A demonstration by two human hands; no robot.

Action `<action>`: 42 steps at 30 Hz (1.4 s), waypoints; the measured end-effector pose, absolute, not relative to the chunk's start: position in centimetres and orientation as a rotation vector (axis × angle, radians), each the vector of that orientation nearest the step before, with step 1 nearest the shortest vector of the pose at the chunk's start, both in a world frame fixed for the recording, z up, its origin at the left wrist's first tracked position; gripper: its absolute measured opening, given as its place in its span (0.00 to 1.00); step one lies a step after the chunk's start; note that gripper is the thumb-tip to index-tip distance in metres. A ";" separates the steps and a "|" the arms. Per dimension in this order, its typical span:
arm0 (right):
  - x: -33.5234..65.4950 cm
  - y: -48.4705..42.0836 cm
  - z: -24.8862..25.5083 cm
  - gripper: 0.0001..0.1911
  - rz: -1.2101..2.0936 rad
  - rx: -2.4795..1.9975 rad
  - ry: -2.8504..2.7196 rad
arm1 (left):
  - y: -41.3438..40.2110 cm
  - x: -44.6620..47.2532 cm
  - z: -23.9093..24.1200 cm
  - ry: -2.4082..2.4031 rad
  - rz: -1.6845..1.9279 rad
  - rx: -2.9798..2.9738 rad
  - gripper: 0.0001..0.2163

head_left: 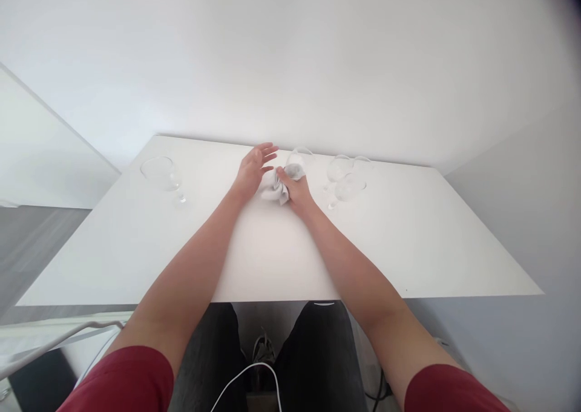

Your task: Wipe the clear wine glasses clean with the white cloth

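My right hand is closed on a crumpled white cloth above the middle of the table. Just past its fingers shows a clear, rounded glass; whether the hand grips this glass too, I cannot tell. To the left of the cloth, my left hand is raised with its fingers apart and nothing in it. Its fingertips are close to the cloth and the glass.
A clear stemmed glass is at the left of the white table. Several more glasses, one in front, stand close together right of my hands. A white wall rises behind the table. A white cable hangs near my legs.
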State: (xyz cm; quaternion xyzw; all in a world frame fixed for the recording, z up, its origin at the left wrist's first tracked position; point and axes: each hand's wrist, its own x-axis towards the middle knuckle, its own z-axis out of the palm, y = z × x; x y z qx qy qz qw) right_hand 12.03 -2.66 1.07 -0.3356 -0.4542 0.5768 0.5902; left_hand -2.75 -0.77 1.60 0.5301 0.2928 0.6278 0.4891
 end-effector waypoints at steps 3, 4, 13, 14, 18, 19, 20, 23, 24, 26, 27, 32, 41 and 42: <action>12.1 -3.6 1.3 0.20 1.644 -0.748 -1.187 | -1.5 -2.5 2.1 0.479 1.200 1.361 0.38; 12.1 -3.9 1.4 0.20 1.743 -0.733 -1.229 | -1.7 -2.4 2.2 0.450 1.121 1.379 0.39; 10.7 -5.1 1.7 0.18 0.997 -1.257 -1.371 | -1.7 -2.4 2.0 0.450 1.314 1.384 0.25; 10.9 -5.2 1.9 0.18 0.852 -1.347 -1.400 | -1.7 -2.4 2.1 0.439 1.322 1.384 0.25; 11.7 -5.9 3.0 0.20 1.003 -1.320 -1.501 | -1.7 -2.7 2.2 0.381 1.287 1.342 0.25; 11.7 -6.2 3.2 0.20 1.240 -1.213 -1.533 | -1.7 -2.8 2.1 0.367 1.259 1.333 0.26; 11.6 -6.5 3.4 0.21 1.481 -1.084 -1.558 | -1.6 -2.9 2.0 0.349 1.231 1.324 0.27; 11.1 -7.0 3.7 0.20 1.688 -0.952 -1.584 | -1.5 -3.2 1.7 0.307 1.219 1.311 0.31; 10.9 -7.0 3.7 0.19 1.520 -1.068 -1.580 | -1.5 -3.2 1.8 0.311 1.248 1.314 0.30; 10.9 -6.8 3.8 0.17 1.022 -1.375 -1.537 | -1.6 -3.1 1.9 0.344 1.314 1.317 0.27; 11.0 -6.7 3.9 0.17 0.829 -1.491 -1.519 | -1.6 -3.0 2.0 0.362 1.333 1.314 0.27; 11.4 -6.7 4.1 0.18 1.488 -1.159 -1.596 | -1.7 -3.1 2.2 0.386 1.266 1.335 0.29; 11.1 -5.7 3.2 0.16 0.671 -1.517 -1.513 | -1.5 -3.1 2.2 0.418 1.336 1.312 0.28; 11.3 -5.6 3.2 0.15 0.715 -1.513 -1.509 | -1.4 -3.1 2.2 0.427 1.322 1.324 0.27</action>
